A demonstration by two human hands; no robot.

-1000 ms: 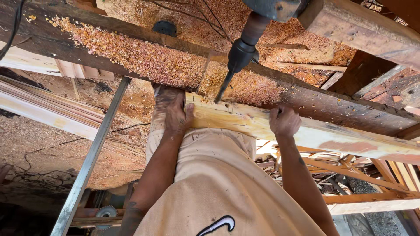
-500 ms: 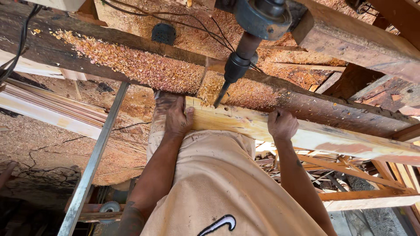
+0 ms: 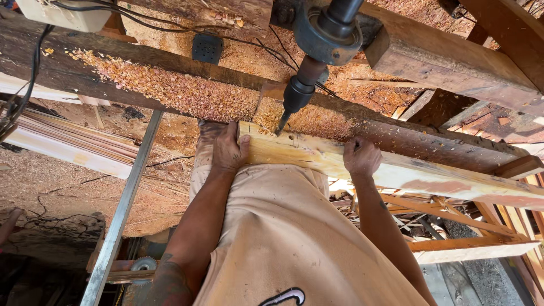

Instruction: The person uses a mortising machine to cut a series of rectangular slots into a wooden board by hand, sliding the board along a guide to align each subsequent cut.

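Meanwhile, you kept both hands on the pale wooden plank (image 3: 396, 170), which lay across the dark, sawdust-covered machine bed (image 3: 113, 73) and ran off toward the right edge of the view. Your left hand (image 3: 228, 150) gripped the plank's near end, fingers folded over its end face and thumb along the near edge. Your right hand (image 3: 361, 157) was clenched over the near edge further along the plank, well apart from the left.

Compared with a second before, the drill chuck (image 3: 298, 93) and its bit (image 3: 281, 122) had come lower and closer to the plank: earlier the bit hung above the shavings behind the wood, and now its tip stood at the plank's top face, just right of your left hand, beside small dark holes (image 3: 290, 136) in the wood. More of the heavy spindle housing (image 3: 328, 34) had come into view at the top. Your hands had held their places on the plank throughout.

Heaps of reddish shavings (image 3: 187, 93) lay on the bed behind the plank. A metal bar (image 3: 122, 209) slanted down on the left, and a small saw blade (image 3: 143, 264) showed near its lower end.
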